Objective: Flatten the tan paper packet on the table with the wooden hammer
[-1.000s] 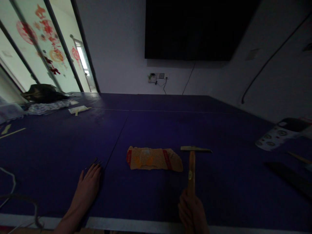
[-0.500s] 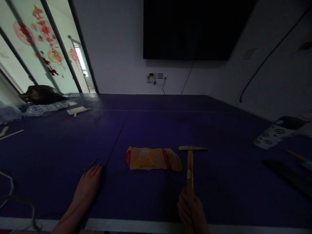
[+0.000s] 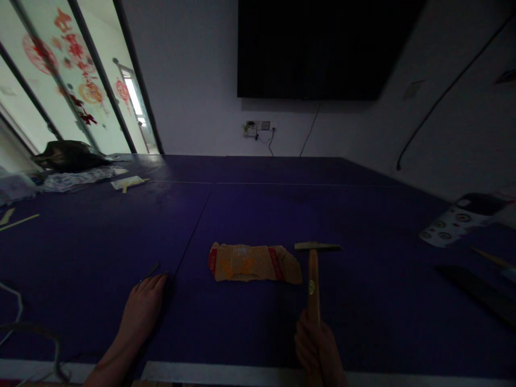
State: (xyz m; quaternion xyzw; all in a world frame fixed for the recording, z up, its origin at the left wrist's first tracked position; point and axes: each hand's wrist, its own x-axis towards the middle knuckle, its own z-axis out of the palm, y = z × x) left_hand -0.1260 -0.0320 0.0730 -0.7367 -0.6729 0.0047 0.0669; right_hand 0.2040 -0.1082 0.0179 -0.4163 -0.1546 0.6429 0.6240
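Note:
My right hand [image 3: 318, 346] is closed round the wooden handle of a hammer [image 3: 313, 282], near the front edge of the table. The hammer's narrow metal head lies crosswise at the far end of the handle, just right of a folded tan packet [image 3: 253, 263] with red bands and orange print. On the left, my left hand [image 3: 145, 301] rests low on the table with its fingers drawn together. Beside its fingertips a thin dark metal piece [image 3: 151, 270] sticks out; the fingers hide the rest, so its kind cannot be made out.
A purple-covered table [image 3: 258, 215] spreads ahead to the wall. At right are a patterned white pouch [image 3: 451, 223] and a long dark flat piece [image 3: 475, 287]. A looped cable [image 3: 52, 341] lies near left; a dark bag [image 3: 70, 156] and a small white tray [image 3: 128, 183] sit farther back.
My left hand has drawn back slightly toward me and to the left. The hammer's head has shifted a little left, still in my right hand. The packet stays in place.

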